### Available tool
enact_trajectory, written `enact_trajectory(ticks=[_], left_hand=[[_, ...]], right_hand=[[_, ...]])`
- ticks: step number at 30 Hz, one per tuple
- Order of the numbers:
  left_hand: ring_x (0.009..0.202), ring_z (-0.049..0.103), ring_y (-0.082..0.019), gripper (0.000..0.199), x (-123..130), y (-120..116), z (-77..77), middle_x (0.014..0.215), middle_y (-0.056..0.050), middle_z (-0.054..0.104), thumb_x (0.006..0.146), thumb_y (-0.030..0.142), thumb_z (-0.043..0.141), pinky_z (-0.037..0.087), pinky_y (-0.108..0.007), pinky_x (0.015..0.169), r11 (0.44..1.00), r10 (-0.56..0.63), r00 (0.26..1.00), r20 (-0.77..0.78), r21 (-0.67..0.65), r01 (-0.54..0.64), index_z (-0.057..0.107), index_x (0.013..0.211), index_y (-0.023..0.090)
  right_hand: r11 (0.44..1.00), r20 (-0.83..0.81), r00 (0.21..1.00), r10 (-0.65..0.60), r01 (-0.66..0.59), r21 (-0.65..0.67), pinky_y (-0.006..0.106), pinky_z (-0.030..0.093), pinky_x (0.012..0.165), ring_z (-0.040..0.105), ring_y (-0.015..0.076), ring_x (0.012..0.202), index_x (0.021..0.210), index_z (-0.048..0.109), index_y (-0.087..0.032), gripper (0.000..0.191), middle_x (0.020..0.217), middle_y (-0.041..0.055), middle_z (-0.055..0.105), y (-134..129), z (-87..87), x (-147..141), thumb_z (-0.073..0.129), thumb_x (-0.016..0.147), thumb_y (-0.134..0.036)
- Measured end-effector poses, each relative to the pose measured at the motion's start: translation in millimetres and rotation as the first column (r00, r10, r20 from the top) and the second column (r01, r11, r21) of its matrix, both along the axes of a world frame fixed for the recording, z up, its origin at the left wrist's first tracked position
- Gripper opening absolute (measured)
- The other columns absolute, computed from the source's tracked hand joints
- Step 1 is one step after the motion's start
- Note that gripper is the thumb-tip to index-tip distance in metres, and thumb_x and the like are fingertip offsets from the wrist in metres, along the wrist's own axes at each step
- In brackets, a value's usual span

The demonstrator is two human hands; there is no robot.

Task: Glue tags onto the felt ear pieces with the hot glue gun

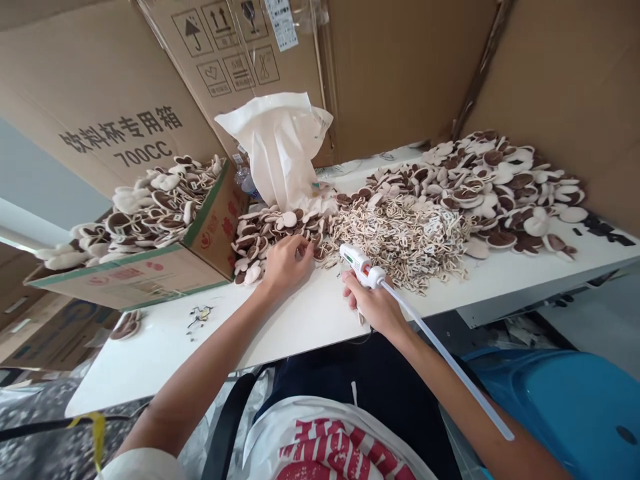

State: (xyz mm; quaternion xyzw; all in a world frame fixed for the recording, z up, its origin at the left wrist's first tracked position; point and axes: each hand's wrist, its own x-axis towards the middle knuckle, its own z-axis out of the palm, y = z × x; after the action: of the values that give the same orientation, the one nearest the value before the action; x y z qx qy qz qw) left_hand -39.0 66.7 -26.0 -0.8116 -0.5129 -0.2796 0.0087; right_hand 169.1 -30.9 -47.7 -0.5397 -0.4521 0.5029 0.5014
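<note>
My right hand (375, 300) is wrapped round a white hot glue gun (361, 265), whose nozzle end is hidden by the hand. A long translucent glue stick (450, 360) runs out of its back along my forearm. My left hand (287, 262) is at the near edge of a heap of brown and cream plush pieces (273, 230). Its fingers are curled in, with thumb and forefinger close together; whatever may be between them is hidden. Just beyond the glue gun lies a pile of cream cord loops (405, 240) with small tags.
An open carton (135, 273) full of plush pieces stands at the left. A larger plush heap (505, 187) covers the right rear. Behind are a white plastic bag (280, 150) and tall cardboard walls (400, 73). A blue stool (565, 407) is at lower right.
</note>
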Motion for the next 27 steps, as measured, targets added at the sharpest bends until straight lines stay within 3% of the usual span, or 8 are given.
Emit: enact_trajectory(ticks=[5, 11, 14, 18, 21, 24, 27], left_hand=[[0.069, 0.060, -0.017, 0.022, -6.5, -1.4, 17.0, 0.076, -0.002, 0.067, 0.100, 0.032, 0.054, 0.038, -0.030, 0.063, 0.996, -0.044, 0.997, -0.057, 0.075, 0.048, 0.063, 0.083, 0.021], [0.066, 0.061, -0.017, 0.019, -6.0, -7.2, 34.0, 0.075, 0.000, 0.070, 0.096, 0.033, 0.059, 0.038, -0.030, 0.062, 0.985, -0.113, 0.989, -0.091, -0.138, 0.100, 0.067, 0.082, 0.023], [0.063, 0.060, -0.017, 0.018, -4.6, -19.6, 40.8, 0.071, 0.001, 0.069, 0.095, 0.032, 0.059, 0.039, -0.030, 0.062, 0.964, -0.128, 0.992, -0.011, -0.238, 0.122, 0.068, 0.082, 0.024], [0.066, 0.060, -0.017, 0.025, -1.9, -49.4, 50.1, 0.074, 0.000, 0.070, 0.098, 0.042, 0.056, 0.043, -0.031, 0.062, 0.923, -0.098, 0.963, 0.250, -0.340, 0.182, 0.067, 0.085, 0.024], [0.067, 0.059, -0.019, 0.030, 4.3, -78.0, 58.3, 0.074, -0.002, 0.068, 0.098, 0.051, 0.057, 0.045, -0.033, 0.062, 0.878, -0.014, 0.870, 0.494, -0.410, 0.247, 0.065, 0.086, 0.025], [0.065, 0.055, -0.020, 0.031, 13.5, -110.0, 67.2, 0.072, -0.004, 0.066, 0.096, 0.055, 0.061, 0.045, -0.037, 0.061, 0.815, 0.035, 0.698, 0.715, -0.425, 0.394, 0.063, 0.082, 0.027], [0.056, 0.051, -0.022, 0.036, 16.5, -146.5, 72.4, 0.059, -0.006, 0.060, 0.084, 0.065, 0.064, 0.041, -0.042, 0.052, 0.775, 0.055, 0.526, 0.849, -0.368, 0.514, 0.065, 0.071, 0.032]], right_hand=[[1.000, -0.044, 0.999, -0.006, 0.006, 0.005, 0.023, 0.049, 0.044, 0.059, 0.0134, 0.047, 0.087, 0.069, -0.018, 0.038, 0.063, 0.0006, 0.067, 0.0, 1.6, -2.0, 0.068, 0.088, -0.055], [1.000, -0.052, 0.998, -0.024, 0.024, -0.009, 0.023, 0.050, 0.045, 0.059, 0.0133, 0.047, 0.088, 0.069, -0.018, 0.036, 0.063, 0.0003, 0.067, 1.4, 1.3, -3.9, 0.068, 0.088, -0.054], [1.000, -0.037, 0.999, -0.025, 0.025, -0.016, 0.024, 0.050, 0.045, 0.061, 0.0149, 0.048, 0.088, 0.069, -0.018, 0.039, 0.063, 0.0014, 0.067, 2.8, -1.6, -3.9, 0.066, 0.088, -0.057], [0.999, -0.015, 1.000, -0.024, 0.024, -0.022, 0.025, 0.050, 0.045, 0.062, 0.0157, 0.048, 0.085, 0.069, -0.018, 0.041, 0.065, 0.0029, 0.070, 4.2, -4.3, -3.8, 0.065, 0.088, -0.059], [0.999, -0.012, 0.999, -0.030, 0.029, -0.029, 0.026, 0.051, 0.047, 0.061, 0.0156, 0.048, 0.082, 0.069, -0.019, 0.040, 0.065, 0.0027, 0.070, 2.8, -1.4, -3.7, 0.066, 0.087, -0.059], [1.000, 0.017, 1.000, -0.023, 0.023, -0.014, 0.025, 0.050, 0.048, 0.060, 0.0149, 0.048, 0.079, 0.068, -0.019, 0.038, 0.062, 0.0014, 0.068, -0.3, 4.3, -3.3, 0.064, 0.089, -0.055], [1.000, 0.051, 0.999, -0.021, 0.021, -0.005, 0.024, 0.049, 0.048, 0.058, 0.0135, 0.047, 0.077, 0.068, -0.020, 0.038, 0.057, 0.0000, 0.065, -1.8, 6.7, -2.7, 0.063, 0.090, -0.055]])
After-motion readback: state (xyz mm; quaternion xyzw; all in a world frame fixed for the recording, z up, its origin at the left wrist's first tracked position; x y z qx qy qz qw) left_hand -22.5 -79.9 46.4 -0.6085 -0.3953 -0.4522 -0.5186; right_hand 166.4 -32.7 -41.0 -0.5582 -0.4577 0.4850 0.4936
